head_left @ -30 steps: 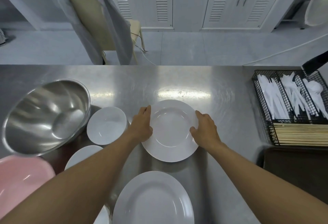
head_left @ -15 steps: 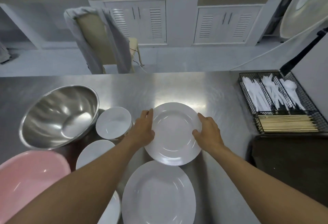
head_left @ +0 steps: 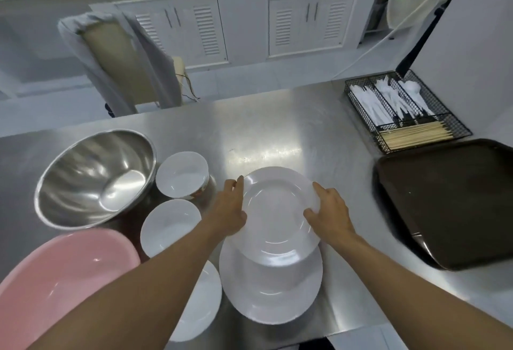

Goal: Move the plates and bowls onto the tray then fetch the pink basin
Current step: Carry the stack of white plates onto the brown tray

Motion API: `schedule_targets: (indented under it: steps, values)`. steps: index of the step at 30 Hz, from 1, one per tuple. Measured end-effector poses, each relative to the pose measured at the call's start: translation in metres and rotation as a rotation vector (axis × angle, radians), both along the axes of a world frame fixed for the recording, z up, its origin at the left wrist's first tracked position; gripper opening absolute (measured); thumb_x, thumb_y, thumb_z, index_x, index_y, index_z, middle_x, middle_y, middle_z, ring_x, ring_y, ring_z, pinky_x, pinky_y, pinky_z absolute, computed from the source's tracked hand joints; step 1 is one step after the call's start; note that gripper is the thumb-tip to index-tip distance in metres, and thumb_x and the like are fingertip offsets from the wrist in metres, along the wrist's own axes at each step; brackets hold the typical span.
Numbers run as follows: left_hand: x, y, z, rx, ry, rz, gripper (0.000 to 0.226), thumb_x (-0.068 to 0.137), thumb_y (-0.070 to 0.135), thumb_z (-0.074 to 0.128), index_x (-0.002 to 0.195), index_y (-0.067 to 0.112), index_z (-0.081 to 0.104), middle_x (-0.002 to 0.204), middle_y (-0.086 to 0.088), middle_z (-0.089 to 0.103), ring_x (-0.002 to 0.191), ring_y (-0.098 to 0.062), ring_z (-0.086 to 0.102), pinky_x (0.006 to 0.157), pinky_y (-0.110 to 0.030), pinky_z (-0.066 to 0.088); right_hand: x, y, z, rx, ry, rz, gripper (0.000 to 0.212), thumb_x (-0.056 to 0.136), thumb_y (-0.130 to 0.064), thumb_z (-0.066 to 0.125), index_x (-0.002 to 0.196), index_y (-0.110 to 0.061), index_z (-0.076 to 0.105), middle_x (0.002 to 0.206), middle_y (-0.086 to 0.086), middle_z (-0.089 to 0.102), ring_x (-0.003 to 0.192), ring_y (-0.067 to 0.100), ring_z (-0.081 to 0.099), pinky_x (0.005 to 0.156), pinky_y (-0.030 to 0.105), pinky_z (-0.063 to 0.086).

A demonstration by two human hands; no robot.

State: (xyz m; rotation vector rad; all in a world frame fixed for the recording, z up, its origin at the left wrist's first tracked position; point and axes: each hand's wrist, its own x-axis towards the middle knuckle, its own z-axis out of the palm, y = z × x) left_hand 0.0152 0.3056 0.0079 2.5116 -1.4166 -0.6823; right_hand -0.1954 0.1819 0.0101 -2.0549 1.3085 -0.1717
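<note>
A round white plate (head_left: 277, 216) is gripped at its two sides by my left hand (head_left: 229, 211) and my right hand (head_left: 329, 215). Its near edge overlaps a larger white plate (head_left: 270, 291) lying on the steel counter. Left of them are two white bowls, one farther (head_left: 181, 174) and one nearer (head_left: 169, 226), and another white dish (head_left: 200, 302) partly hidden under my left arm. The pink basin (head_left: 58, 280) sits at the near left. A dark brown tray (head_left: 449, 199) lies bare at the right.
A large steel mixing bowl (head_left: 94, 177) leans at the left. A black wire basket (head_left: 402, 111) with white plastic cutlery and wooden chopsticks stands behind the tray. A chair (head_left: 119, 63) draped with cloth is beyond the counter's far edge. The counter's near edge runs just below the plates.
The plate in both hands has come toward me and now overlaps the larger plate. My view has lifted and turned right, so the whole tray shows.
</note>
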Motion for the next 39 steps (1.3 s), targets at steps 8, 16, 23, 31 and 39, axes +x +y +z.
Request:
schedule_targets:
  steps: [8,16,23,31,39]
  values:
    - [-0.016,0.026,-0.010,0.109,-0.057,-0.093,0.093,0.085,0.018,0.060,0.154,0.012,-0.002,0.129,-0.018,0.045,0.117,-0.036,0.050,0.096,-0.040,0.042,-0.021,0.037,-0.016,-0.014,0.053,-0.064,0.066,0.086,-0.025,0.061,0.148,-0.028,0.037,0.119,0.005,0.046,0.101,0.029,0.056,0.085,0.031,0.044]
    - [-0.022,0.039,-0.019,0.117,-0.059,-0.148,0.097,0.082,0.019,0.064,0.153,0.009,-0.002,0.128,-0.016,0.046,0.116,-0.035,0.048,0.097,-0.040,0.042,-0.031,0.056,-0.022,-0.035,0.106,-0.070,0.067,0.084,-0.031,0.061,0.147,-0.031,0.038,0.118,0.004,0.049,0.093,0.027,0.059,0.084,0.036,0.051]
    - [-0.024,0.043,-0.014,0.209,0.047,-0.146,0.100,0.081,0.018,0.066,0.152,0.015,-0.004,0.137,-0.012,0.039,0.116,-0.036,0.052,0.089,-0.034,0.044,-0.035,0.060,-0.029,0.025,0.082,-0.029,0.066,0.077,-0.033,0.059,0.141,-0.030,0.044,0.110,0.003,0.057,0.100,0.027,0.057,0.088,0.038,0.049]
    - [-0.028,0.040,-0.012,0.286,0.094,-0.145,0.084,0.080,0.008,0.065,0.147,0.011,0.014,0.135,-0.011,0.039,0.117,-0.032,0.052,0.083,-0.029,0.046,-0.042,0.058,-0.037,0.130,0.088,-0.001,0.072,0.066,-0.042,0.052,0.138,-0.034,0.050,0.113,-0.004,0.067,0.104,0.024,0.061,0.092,0.039,0.052]
    - [-0.041,0.002,0.001,0.192,0.124,-0.188,0.062,0.073,0.009,0.062,0.127,0.016,0.032,0.109,-0.006,0.048,0.094,-0.028,0.057,0.081,-0.044,0.056,-0.062,0.025,-0.025,0.088,0.060,-0.081,0.069,0.073,-0.039,0.057,0.141,-0.035,0.047,0.107,-0.002,0.062,0.100,0.023,0.060,0.086,0.037,0.054]
